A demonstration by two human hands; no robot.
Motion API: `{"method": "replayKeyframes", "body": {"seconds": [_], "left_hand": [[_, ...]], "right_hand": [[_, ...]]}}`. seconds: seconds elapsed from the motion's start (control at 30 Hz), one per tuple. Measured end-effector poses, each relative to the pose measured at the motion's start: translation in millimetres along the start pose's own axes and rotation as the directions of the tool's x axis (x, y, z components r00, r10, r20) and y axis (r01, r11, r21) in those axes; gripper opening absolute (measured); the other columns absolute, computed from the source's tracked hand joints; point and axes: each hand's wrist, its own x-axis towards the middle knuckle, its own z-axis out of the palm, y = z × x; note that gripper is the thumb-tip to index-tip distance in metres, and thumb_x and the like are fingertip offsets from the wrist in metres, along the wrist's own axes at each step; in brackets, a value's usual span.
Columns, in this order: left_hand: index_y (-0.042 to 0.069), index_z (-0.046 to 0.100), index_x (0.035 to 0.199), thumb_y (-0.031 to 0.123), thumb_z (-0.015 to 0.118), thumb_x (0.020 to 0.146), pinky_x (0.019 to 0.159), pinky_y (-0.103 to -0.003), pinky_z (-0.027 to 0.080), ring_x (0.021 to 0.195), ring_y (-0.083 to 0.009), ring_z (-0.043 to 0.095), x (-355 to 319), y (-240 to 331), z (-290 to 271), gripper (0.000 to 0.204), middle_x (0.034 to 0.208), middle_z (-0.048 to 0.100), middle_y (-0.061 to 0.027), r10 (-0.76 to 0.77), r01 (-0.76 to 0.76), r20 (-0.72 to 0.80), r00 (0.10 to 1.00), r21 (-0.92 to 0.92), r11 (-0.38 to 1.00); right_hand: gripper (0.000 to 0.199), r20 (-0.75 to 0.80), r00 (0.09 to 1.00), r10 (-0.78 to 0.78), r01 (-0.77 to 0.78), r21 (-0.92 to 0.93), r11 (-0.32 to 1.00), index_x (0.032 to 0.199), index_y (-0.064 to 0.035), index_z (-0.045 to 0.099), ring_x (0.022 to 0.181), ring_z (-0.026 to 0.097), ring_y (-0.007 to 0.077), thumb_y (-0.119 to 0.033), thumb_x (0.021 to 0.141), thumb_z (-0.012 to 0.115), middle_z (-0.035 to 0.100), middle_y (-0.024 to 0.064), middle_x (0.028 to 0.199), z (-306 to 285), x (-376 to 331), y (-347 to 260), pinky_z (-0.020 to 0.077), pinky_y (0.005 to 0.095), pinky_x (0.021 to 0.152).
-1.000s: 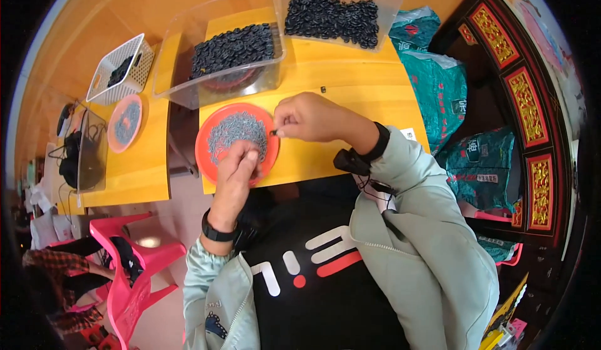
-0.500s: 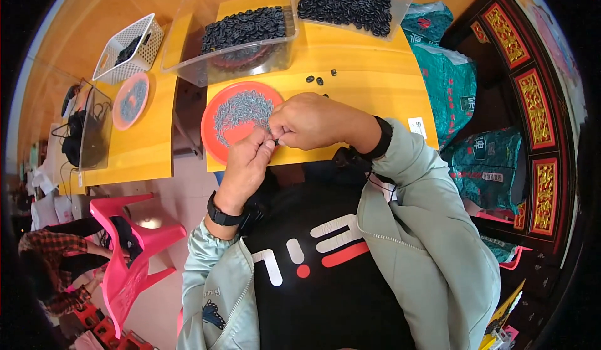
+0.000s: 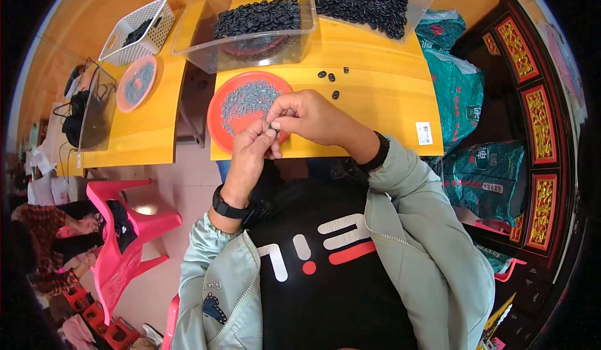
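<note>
Over the near right edge of a red plate, my two hands meet with the fingertips together. My left hand is closed in a pinch on a small dark piece, mostly hidden by the fingers. My right hand pinches at the same piece from the right, its thumb and forefinger pressed together. The plate holds a heap of small grey metal pins or screws; which of the two I cannot tell. Several loose black oval pieces lie on the yellow table beyond my right hand.
Behind the plate stand a clear plastic bin of black oval pieces and, further right, a second heap. Leftward are a white basket, a pink plate and a pink stool. Green sacks stand right; a person sits far left.
My right hand has turned from a fist-like grip to a fingertip pinch, and its fingers show more. The whole view has shifted slightly. A loose black piece partly behind my right hand is uncovered.
</note>
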Motion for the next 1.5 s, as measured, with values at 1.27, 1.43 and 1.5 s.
{"method": "replayKeyframes", "body": {"seconds": [1.27,1.43,1.5], "left_hand": [[0.006,0.053,0.082,0.015,0.045,0.092,0.055,-0.023,0.040,0.057,-0.0118,0.053,-6.1,-13.4,-12.3,0.015,0.066,0.054,-0.0020,0.039,-0.060,-0.125,0.991,-0.165,0.984],[0.005,0.053,0.083,0.015,0.045,0.091,0.055,-0.023,0.041,0.057,-0.0123,0.053,-8.2,-13.4,-12.4,0.015,0.066,0.054,-0.0025,0.038,-0.062,-0.135,0.990,-0.177,0.982],[0.005,0.053,0.083,0.015,0.046,0.091,0.055,-0.023,0.041,0.057,-0.0123,0.053,-8.8,-12.8,-12.3,0.015,0.066,0.054,-0.0025,0.038,-0.058,-0.121,0.992,-0.171,0.984]], "right_hand": [[0.014,-0.563,0.754,-0.337,-0.092,-0.599,0.795,0.085,-0.0036,0.067,0.072,0.062,0.0257,-0.015,0.077,0.062,0.063,0.0122,0.080,-50.2,-17.4,34.8,0.0484,0.0330,0.064],[0.019,-0.574,0.802,-0.165,-0.345,-0.670,0.657,0.086,-0.0047,0.068,0.073,0.062,0.0282,-0.018,0.075,0.063,0.064,0.0129,0.081,-96.4,-15.4,71.2,0.0488,0.0359,0.065],[0.020,-0.555,0.826,-0.101,-0.378,-0.676,0.632,0.087,-0.0051,0.068,0.074,0.062,0.0290,-0.020,0.074,0.063,0.064,0.0134,0.081,-95.6,-14.1,72.2,0.0489,0.0373,0.066]]}}
